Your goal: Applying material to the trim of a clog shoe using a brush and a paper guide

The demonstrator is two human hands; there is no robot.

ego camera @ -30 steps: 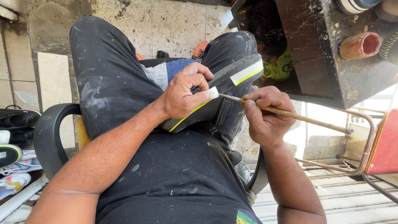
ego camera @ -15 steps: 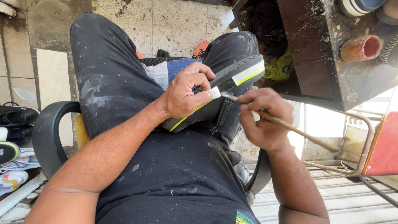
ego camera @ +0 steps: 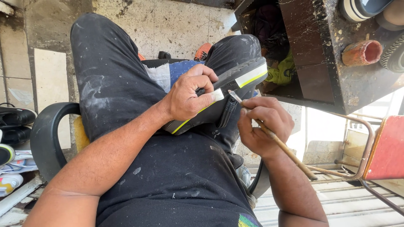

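Item: one shoe [ego camera: 235,90], black with grey sole and a yellow-green stripe, lying sole-up across the lap, landmark for all entries below.

Left hand [ego camera: 187,98]: one, clenched over the middle of the shoe, thumb pressed on a white patch at the sole edge, pinning it to the thigh.

Right hand [ego camera: 263,126]: one, just right of the shoe, fingers closed around one thin brush [ego camera: 273,136] (wooden handle, pale tip). The tip touches the shoe's sole edge beside the left thumb.

Step in hand, as judged: coating the seam between sole and upper, likely with glue. The next stroke calls for a steady left grip and the tip kept along the edge, not smeared onto the sole face.

Other counts: one dark worktop [ego camera: 336,84] up and right of the shoe, bearing one reddish pipe stub [ego camera: 362,52]; one red chair [ego camera: 385,149] lower right; one black armrest [ego camera: 48,134] to the left; several shoes [ego camera: 10,122] far left (count unclear).
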